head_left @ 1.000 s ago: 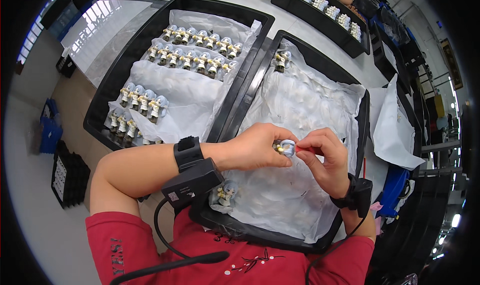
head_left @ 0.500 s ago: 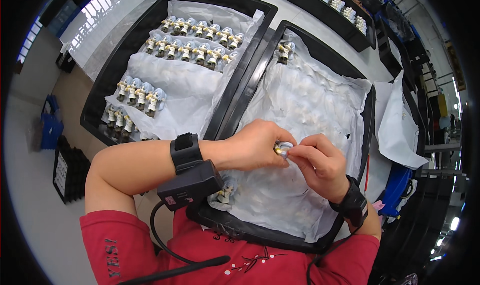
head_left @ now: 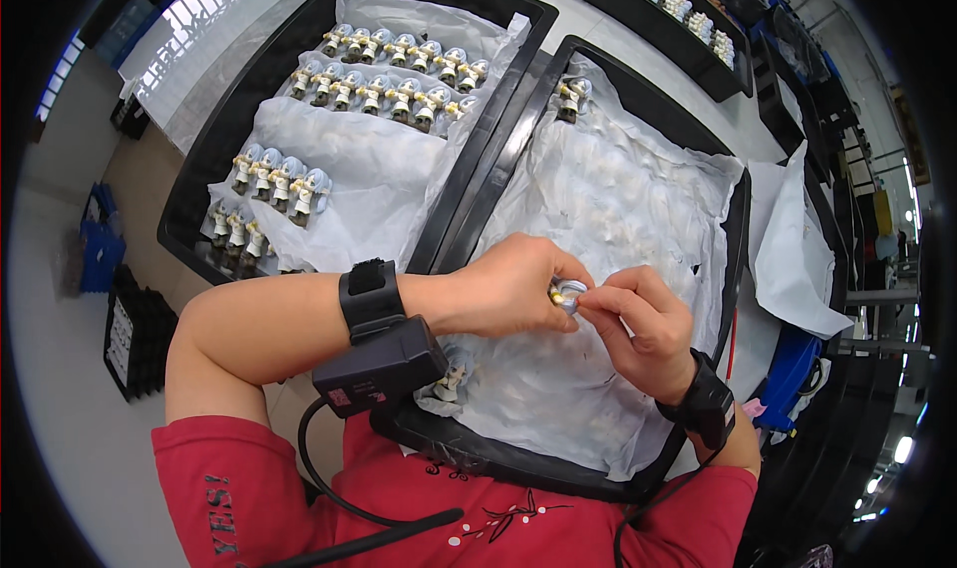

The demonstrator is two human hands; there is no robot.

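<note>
The whole scene slides down and a touch leftward in the head view across the second: the left black plastic tray (head_left: pixel 199 184) with its rows of small white-and-gold figurines (head_left: pixel 399 70) now sits lower, and the single figurine at the top of the right black plastic tray (head_left: pixel 733 219) has dropped too. The right hand (head_left: pixel 643 329) drops below the left hand (head_left: pixel 518 289) and tips its wrist outward, fingers still pinched on the small round silvery piece (head_left: pixel 568 294). The left forearm swings nearer to level. More of the red shirt (head_left: pixel 399 498) shows.
</note>
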